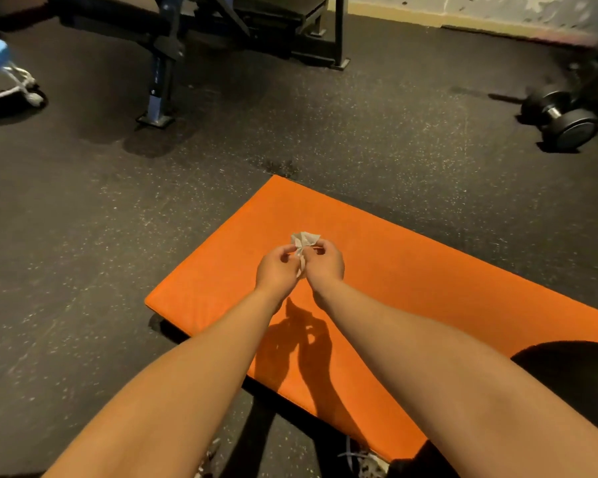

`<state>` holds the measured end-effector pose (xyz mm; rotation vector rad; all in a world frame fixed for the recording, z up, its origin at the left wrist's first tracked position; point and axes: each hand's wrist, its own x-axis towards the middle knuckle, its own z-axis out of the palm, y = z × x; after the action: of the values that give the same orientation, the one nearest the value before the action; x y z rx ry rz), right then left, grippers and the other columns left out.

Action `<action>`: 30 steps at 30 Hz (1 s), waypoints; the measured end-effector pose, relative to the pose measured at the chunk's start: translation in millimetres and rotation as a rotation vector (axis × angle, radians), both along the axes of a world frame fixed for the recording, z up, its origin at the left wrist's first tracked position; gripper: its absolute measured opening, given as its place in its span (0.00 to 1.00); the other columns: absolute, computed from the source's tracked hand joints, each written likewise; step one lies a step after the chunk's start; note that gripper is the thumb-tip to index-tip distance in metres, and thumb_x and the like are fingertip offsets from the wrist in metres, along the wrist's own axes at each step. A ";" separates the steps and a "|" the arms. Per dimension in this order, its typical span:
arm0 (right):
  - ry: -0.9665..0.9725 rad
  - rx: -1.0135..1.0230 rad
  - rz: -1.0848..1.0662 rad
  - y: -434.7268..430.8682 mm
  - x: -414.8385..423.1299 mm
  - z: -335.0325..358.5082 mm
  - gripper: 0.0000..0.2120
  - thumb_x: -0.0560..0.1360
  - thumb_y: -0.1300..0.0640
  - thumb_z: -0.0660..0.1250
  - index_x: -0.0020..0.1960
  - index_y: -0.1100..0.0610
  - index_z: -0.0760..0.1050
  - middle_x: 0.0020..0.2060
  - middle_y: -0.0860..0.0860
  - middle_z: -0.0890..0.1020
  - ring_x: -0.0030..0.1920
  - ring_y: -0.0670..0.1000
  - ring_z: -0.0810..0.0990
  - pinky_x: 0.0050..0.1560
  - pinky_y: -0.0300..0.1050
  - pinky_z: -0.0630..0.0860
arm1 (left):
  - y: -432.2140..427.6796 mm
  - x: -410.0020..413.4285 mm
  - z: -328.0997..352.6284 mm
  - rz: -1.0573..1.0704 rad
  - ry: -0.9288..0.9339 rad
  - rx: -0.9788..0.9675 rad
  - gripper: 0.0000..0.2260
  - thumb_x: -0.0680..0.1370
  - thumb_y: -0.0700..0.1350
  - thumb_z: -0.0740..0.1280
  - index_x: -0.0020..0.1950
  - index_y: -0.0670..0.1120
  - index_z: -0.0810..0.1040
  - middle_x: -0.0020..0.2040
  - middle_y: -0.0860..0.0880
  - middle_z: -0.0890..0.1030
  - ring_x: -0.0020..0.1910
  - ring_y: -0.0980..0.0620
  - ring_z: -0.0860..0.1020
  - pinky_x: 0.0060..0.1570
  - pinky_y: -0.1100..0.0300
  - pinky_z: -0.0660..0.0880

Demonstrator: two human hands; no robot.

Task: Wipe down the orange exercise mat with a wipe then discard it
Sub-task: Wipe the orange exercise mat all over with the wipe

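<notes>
Orange exercise mat [411, 270] lies slantwise on the speckled rubber floor [83, 253], near me. Above its middle, my left hand [277, 269] and right hand [325, 265] both pinch the crumpled white wipe [304, 240], probably to spread it before wiping.

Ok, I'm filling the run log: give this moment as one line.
phase: preparing wipe | left hand: pinching wipe | right hand: pinching wipe | wipe: crumpled, held above orange mat | wiping: not started
</notes>
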<state>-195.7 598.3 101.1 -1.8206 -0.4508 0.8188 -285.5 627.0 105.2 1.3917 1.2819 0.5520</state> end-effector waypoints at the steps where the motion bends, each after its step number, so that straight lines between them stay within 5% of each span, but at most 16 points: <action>1: -0.008 -0.029 0.003 4.6 3.1 -9.2 0.05 0.82 0.58 0.64 0.56 0.57 0.76 0.47 0.52 0.80 0.45 0.56 0.77 0.44 0.50 0.72 | 8.3 1.5 -12.3 0.000 0.003 -0.016 0.14 0.81 0.40 0.63 0.66 0.45 0.78 0.51 0.45 0.81 0.43 0.46 0.78 0.40 0.52 0.74; 5: -0.035 -0.112 -0.049 26.6 20.8 -48.9 0.01 0.82 0.58 0.63 0.51 0.54 0.73 0.40 0.49 0.77 0.40 0.52 0.74 0.42 0.47 0.70 | 41.5 26.5 -62.1 -0.044 0.022 -0.086 0.13 0.81 0.40 0.63 0.64 0.45 0.80 0.58 0.44 0.83 0.55 0.42 0.82 0.57 0.43 0.79; 8: -0.024 -0.170 -0.139 44.6 42.1 -75.2 0.05 0.82 0.57 0.64 0.50 0.58 0.74 0.38 0.50 0.77 0.38 0.52 0.74 0.37 0.45 0.68 | 63.2 55.6 -100.3 -0.092 0.027 -0.150 0.11 0.81 0.40 0.63 0.61 0.45 0.81 0.54 0.39 0.84 0.51 0.36 0.82 0.49 0.46 0.79; 12: -0.022 -0.240 -0.236 49.2 69.3 -104.2 0.07 0.81 0.58 0.66 0.51 0.63 0.76 0.39 0.53 0.78 0.38 0.51 0.73 0.35 0.44 0.67 | 77.1 87.3 -133.4 -0.196 0.059 -0.201 0.10 0.81 0.42 0.65 0.60 0.43 0.82 0.55 0.45 0.84 0.53 0.46 0.82 0.49 0.58 0.74; 16: 0.010 -0.289 -0.395 21.6 95.4 -107.4 0.05 0.81 0.61 0.65 0.45 0.59 0.73 0.34 0.50 0.72 0.33 0.49 0.68 0.29 0.37 0.62 | 60.6 122.3 -134.8 -0.407 0.090 -0.233 0.11 0.81 0.40 0.63 0.62 0.42 0.80 0.55 0.47 0.82 0.53 0.48 0.81 0.49 0.57 0.74; 20: 0.100 -0.279 -0.640 -24.3 115.3 -86.6 0.02 0.81 0.61 0.65 0.51 0.60 0.76 0.36 0.50 0.75 0.35 0.51 0.72 0.35 0.44 0.68 | 20.9 159.4 -115.7 -0.646 0.103 -0.302 0.13 0.80 0.41 0.62 0.63 0.47 0.79 0.55 0.46 0.84 0.52 0.46 0.83 0.53 0.49 0.80; 23: 0.106 -0.273 -0.795 -68.3 126.6 -64.5 0.02 0.81 0.61 0.64 0.52 0.57 0.76 0.36 0.48 0.74 0.34 0.49 0.71 0.30 0.39 0.67 | -15.4 179.6 -94.0 -0.830 0.111 -0.332 0.15 0.80 0.41 0.61 0.65 0.48 0.78 0.54 0.44 0.84 0.50 0.44 0.83 0.54 0.44 0.80; 27: 0.115 -0.251 -1.007 -129.2 132.4 -45.4 0.03 0.82 0.59 0.64 0.54 0.54 0.76 0.43 0.51 0.78 0.40 0.53 0.75 0.35 0.44 0.69 | -65.7 199.5 -64.3 -1.024 0.116 -0.335 0.11 0.82 0.40 0.61 0.63 0.48 0.76 0.52 0.46 0.82 0.45 0.47 0.80 0.43 0.53 0.76; 30: 0.133 -0.286 -1.118 -173.0 124.8 -47.9 0.03 0.82 0.59 0.63 0.50 0.54 0.73 0.39 0.50 0.74 0.36 0.52 0.70 0.35 0.46 0.66 | -103.1 204.4 -62.0 -1.136 0.136 -0.389 0.11 0.82 0.41 0.62 0.64 0.47 0.76 0.49 0.45 0.82 0.42 0.46 0.78 0.40 0.55 0.72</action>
<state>-70.8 425.4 53.2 -1.8738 0.7723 0.2008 -81.1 523.9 43.2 1.5613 0.4768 -0.5439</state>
